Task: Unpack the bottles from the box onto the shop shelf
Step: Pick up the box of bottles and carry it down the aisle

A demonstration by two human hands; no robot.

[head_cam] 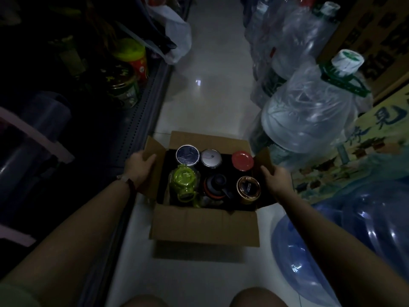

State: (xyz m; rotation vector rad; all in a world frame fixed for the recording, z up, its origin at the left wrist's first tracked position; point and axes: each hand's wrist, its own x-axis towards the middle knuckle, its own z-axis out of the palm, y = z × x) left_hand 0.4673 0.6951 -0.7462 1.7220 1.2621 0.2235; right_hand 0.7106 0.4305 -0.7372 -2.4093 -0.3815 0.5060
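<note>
An open cardboard box [204, 224] stands on the pale floor of a dim aisle. Several bottles stand upright inside it: a silver-lidded one [187, 155], a white-capped one [211, 161], a red-capped one [242, 162], a lime-green one [184, 183], a dark one [217, 188] and one with a copper-rimmed black lid [248, 189]. My left hand [138, 168] grips the box's left flap. My right hand [275, 179] holds the right flap. The dark shop shelf [141, 103] runs along the left.
Jars and tins, one with a yellow-green lid [130, 52], stand on the left shelf. A white plastic bag [177, 38] hangs further up. Large plastic-wrapped water jugs [309, 111] and a blue jug [345, 240] crowd the right side. My knees show at the bottom edge.
</note>
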